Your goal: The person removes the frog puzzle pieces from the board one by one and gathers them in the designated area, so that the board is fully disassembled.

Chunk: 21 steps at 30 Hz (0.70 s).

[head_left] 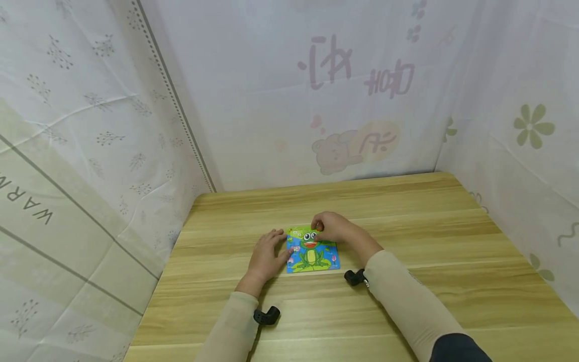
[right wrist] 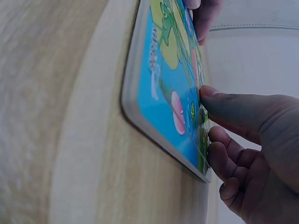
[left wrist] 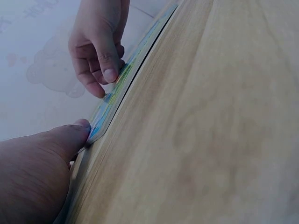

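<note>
A square board with a frog picture (head_left: 312, 257) lies flat on the table, its blue lower corner (right wrist: 163, 112) close up in the right wrist view. Beside its left edge rests my left hand (head_left: 264, 257), fingers extended along the side and thumb (left wrist: 77, 135) touching the edge. Over the upper right part is my right hand (head_left: 336, 229), fingers bent and thumb tip (right wrist: 209, 91) on the picture surface. From the left wrist view, the right hand (left wrist: 100, 46) reaches down to the board's face. Whether it pinches a piece there is hidden.
The wood-grain table (head_left: 384, 201) extends around the board on all sides. Printed cloth (head_left: 271, 100) hangs behind the table and at both sides. A black wrist device (head_left: 267, 315) is on the left sleeve, another (head_left: 355, 277) on the right.
</note>
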Motion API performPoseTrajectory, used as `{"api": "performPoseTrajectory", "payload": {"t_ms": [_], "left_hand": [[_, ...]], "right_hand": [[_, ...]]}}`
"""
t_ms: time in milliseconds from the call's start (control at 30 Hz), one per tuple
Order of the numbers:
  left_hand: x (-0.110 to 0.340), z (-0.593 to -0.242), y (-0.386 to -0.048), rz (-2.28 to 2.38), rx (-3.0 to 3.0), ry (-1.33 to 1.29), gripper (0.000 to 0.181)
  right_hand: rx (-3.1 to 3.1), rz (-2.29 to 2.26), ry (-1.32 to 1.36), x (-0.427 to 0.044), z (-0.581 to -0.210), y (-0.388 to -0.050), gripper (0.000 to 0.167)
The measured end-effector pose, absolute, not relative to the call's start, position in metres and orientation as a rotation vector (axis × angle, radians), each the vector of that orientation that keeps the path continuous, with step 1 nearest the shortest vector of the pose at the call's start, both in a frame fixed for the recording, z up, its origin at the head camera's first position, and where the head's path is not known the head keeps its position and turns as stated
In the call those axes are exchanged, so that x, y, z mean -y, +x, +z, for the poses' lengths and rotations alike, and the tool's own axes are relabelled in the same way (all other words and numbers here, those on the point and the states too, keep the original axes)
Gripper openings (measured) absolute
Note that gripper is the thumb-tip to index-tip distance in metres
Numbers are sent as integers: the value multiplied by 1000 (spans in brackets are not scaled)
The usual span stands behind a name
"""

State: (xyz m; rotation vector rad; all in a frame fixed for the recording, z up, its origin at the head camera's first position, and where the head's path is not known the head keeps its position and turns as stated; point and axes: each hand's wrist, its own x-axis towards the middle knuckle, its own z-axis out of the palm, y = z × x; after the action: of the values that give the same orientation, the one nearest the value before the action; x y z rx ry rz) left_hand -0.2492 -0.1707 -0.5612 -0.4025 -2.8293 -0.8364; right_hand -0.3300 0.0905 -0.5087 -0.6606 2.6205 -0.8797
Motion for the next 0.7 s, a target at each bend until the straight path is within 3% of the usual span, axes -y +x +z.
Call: {"api": "performPoseTrajectory", "payload": {"t_ms": [700], "left_hand": [[171,-562,-248,-821,2857,-414,56]], "right_hand": [[-2591,-864,-623,-87,-511,-327,40]]}}
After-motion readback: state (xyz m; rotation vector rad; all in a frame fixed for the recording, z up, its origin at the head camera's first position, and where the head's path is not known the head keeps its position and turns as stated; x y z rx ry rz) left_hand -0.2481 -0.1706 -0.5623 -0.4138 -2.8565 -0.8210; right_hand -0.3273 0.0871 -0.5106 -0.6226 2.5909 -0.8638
